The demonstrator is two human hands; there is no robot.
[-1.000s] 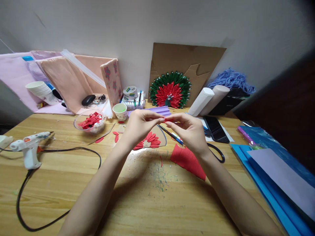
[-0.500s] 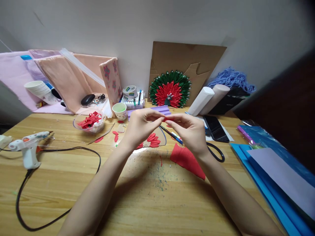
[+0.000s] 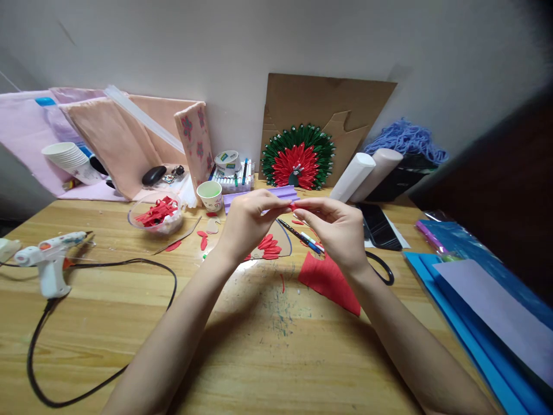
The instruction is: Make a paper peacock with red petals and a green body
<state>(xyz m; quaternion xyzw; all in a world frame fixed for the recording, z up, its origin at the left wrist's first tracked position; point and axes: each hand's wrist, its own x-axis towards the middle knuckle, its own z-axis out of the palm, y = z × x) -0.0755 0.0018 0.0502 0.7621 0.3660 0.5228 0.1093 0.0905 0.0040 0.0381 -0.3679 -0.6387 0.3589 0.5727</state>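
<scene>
A small red paper piece [image 3: 293, 206] is pinched between the fingertips of both hands, held above the table. My left hand [image 3: 253, 222] grips it from the left with thumb and forefinger. From the right, my right hand [image 3: 334, 227] holds it the same way. Under the hands lies a cardboard piece [image 3: 284, 242] with a curved edge and red petals [image 3: 268, 246] on it. Pens [image 3: 302, 235] lie beside it, partly behind my right hand. A red sheet of crepe-like paper [image 3: 328, 285] rests below my right wrist.
A white glue gun [image 3: 54, 262] stands at left, its black cord [image 3: 32, 346] looping over the table. A clear bowl of red scraps [image 3: 155, 214] and a paper cup [image 3: 209, 196] stand behind. A green-and-red peacock [image 3: 298, 158] leans on cardboard [image 3: 319, 98]. Blue sheets [image 3: 453, 305] lie right.
Both hands stay near the same spot, the fingertips having shifted slightly to the right. The red paper piece between them is turned a little and shows more clearly.
</scene>
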